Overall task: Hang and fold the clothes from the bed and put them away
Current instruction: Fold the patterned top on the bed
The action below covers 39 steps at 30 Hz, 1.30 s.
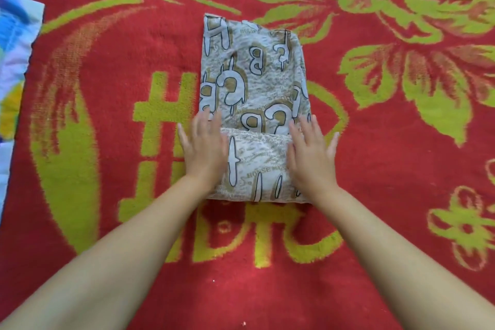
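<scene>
Two hands lie flat with straight fingers, holding nothing. The left hand (202, 146) presses the left side of the folded cloth (251, 83), and the right hand (312, 153) presses its right side. The cloth's near end is folded over between them. It lies on a red blanket (107, 115) with green flowers.

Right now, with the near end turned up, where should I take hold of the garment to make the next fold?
Probably by the near folded edge, one hand at each corner, coming from the near side. The garment lies as a long strip running away from you, and the left hand and right hand already press flat on the flap's two sides.
</scene>
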{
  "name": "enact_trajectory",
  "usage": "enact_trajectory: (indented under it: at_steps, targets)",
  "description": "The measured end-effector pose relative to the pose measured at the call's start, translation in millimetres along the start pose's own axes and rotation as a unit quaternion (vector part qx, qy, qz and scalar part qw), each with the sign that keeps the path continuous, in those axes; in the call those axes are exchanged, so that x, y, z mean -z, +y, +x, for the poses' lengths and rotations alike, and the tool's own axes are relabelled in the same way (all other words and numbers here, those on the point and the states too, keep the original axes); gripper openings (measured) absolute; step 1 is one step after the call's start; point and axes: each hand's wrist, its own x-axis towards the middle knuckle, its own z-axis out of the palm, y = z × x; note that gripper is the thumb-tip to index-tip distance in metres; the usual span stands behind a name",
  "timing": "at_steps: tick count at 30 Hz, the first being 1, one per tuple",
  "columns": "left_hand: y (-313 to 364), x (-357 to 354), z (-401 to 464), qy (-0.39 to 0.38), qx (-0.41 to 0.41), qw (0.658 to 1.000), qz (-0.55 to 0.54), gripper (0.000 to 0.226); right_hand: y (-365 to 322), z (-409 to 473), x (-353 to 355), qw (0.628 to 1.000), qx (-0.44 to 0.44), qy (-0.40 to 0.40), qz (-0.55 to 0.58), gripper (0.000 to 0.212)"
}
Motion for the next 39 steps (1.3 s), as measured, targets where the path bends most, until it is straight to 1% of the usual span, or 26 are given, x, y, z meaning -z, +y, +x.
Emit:
enact_trajectory:
  at_steps: [1,2,3,4,6,9,14,15,17,19,20,21,22,23,25,28,29,31,32,33,35,36,37,38,39]
  targets:
    - [8.5,-5.3,-7.9,0.022,-0.063,0.997,0.025,0.052,-10.2,-8.0,-5.7,0.999,0.034,0.015,-0.022,0.049]
    - [16.1,-9.6,-17.2,0.021,-0.118,0.992,0.049,0.054,-20.7,-17.0,-11.5,0.997,0.064,0.002,-0.045,0.052]
    - [20.8,-16.6,-26.0,0.002,-0.153,0.985,0.078,0.055,-25.8,-25.1,-19.6,0.994,0.083,-0.019,-0.070,0.054]
    - [22.3,-23.8,-31.9,-0.044,-0.157,0.982,0.097,0.057,-25.3,-29.7,-28.3,0.991,0.085,-0.053,-0.086,0.055]
    - [13.4,-40.7,-41.3,-0.086,-0.119,0.984,0.102,0.060,-12.2,-32.7,-46.7,0.990,0.071,-0.094,-0.084,0.055]
    - [4.1,-56.0,-43.3,-0.086,-0.071,0.989,0.092,0.058,3.8,-25.6,-63.9,0.987,0.074,-0.117,-0.082,0.056]
    - [7.6,-60.1,-31.9,-0.142,-0.051,0.982,0.117,0.060,4.6,-15.1,-60.9,0.979,0.071,-0.174,-0.082,0.058]
    - [6.5,-53.7,-33.0,-0.144,-0.061,0.982,0.106,0.062,5.2,-16.4,-53.0,0.977,0.080,-0.181,-0.078,0.061]
    - [-2.0,-38.9,-43.7,-0.128,-0.119,0.981,0.082,0.070,7.0,-27.5,-36.6,0.972,0.144,-0.171,-0.078,0.072]
    - [-19.3,-27.5,-60.4,-0.103,-0.214,0.966,0.099,0.082,10.8,-43.8,-26.4,0.952,0.235,-0.169,-0.100,0.085]
    - [-30.1,-23.5,-68.4,-0.112,-0.255,0.953,0.119,0.087,14.4,-49.8,-25.8,0.942,0.259,-0.178,-0.117,0.094]
    - [-39.0,-21.4,-73.6,-0.135,-0.278,0.941,0.137,0.092,18.5,-51.2,-26.5,0.939,0.250,-0.196,-0.132,0.102]
    - [-44.8,-21.6,-76.3,-0.157,-0.277,0.936,0.150,0.097,22.1,-50.4,-29.2,0.946,0.219,-0.195,-0.137,0.106]
    - [-46.7,-22.5,-75.9,-0.172,-0.259,0.938,0.155,0.100,23.2,-47.5,-31.3,0.956,0.182,-0.183,-0.139,0.106]
    - [-39.4,-23.9,-68.2,-0.169,-0.218,0.945,0.173,0.097,18.1,-37.1,-30.3,0.957,0.145,-0.192,-0.164,0.101]
    - [-20.0,-10.9,-60.7,-0.204,-0.186,0.940,0.201,0.084,2.3,-30.7,-13.5,0.943,0.137,-0.247,-0.175,0.091]
    - [-13.3,-3.0,-61.1,-0.221,-0.179,0.938,0.199,0.082,-1.0,-30.6,-2.2,0.936,0.139,-0.275,-0.172,0.089]
    - [-3.8,18.9,-64.8,-0.284,-0.173,0.929,0.163,0.078,-2.9,-29.6,24.2,0.904,0.145,-0.376,-0.142,0.087]
    - [-2.2,30.2,-65.2,-0.333,-0.168,0.920,0.122,0.073,-2.5,-28.5,38.1,0.881,0.146,-0.437,-0.106,0.085]
    - [-0.3,45.2,-68.0,-0.394,-0.159,0.903,0.069,0.065,-3.0,-31.0,53.9,0.854,0.151,-0.493,-0.070,0.075]
    - [2.2,70.2,-64.5,-0.525,-0.115,0.843,-0.023,0.043,-2.9,-29.4,80.1,0.801,0.144,-0.581,-0.027,0.038]
    - [0.9,79.3,-58.0,-0.567,-0.093,0.817,-0.053,0.032,-2.0,-23.8,90.0,0.784,0.129,-0.607,-0.004,0.026]
    - [-2.0,86.2,-47.9,-0.587,-0.071,0.803,-0.071,0.023,0.2,-15.4,96.6,0.779,0.112,-0.616,0.025,0.022]
    - [-5.5,90.3,-35.7,-0.588,-0.048,0.803,-0.084,0.018,4.0,-4.6,99.8,0.788,0.091,-0.606,0.055,0.021]
    - [-10.3,90.6,-22.0,-0.570,-0.019,0.815,-0.099,0.017,8.1,7.3,99.5,0.811,0.072,-0.575,0.081,0.021]
